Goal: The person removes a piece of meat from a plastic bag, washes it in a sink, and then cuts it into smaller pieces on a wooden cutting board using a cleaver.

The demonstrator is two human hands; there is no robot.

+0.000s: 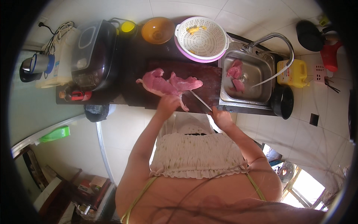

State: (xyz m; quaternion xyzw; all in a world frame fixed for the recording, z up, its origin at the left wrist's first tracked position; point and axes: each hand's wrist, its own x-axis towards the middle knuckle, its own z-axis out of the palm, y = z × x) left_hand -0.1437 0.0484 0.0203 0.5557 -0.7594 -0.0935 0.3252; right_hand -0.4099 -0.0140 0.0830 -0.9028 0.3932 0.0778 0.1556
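Note:
On a dark wooden cutting board [208, 75] lies a large slab of raw meat [162, 82], pink with pale fat along its edges. My left hand [168, 105] grips the meat's near edge, its fingertips partly hidden against the flesh. In my right hand [222, 118] is the handle of a kitchen knife [202, 101]. The blade slants up and left, and its tip reaches the near side of the meat's right-hand part. A thin pale strip of the meat hangs down between my left hand and the blade.
Right of the board, a steel sink [256, 96] holds raw meat pieces [235, 70] beneath a curved faucet [291, 50]. Behind stand a white colander [205, 42] in a pink basin and an orange bowl [158, 30]. A dark rice cooker [93, 61] stands left; a yellow jug [293, 73] is beyond the sink.

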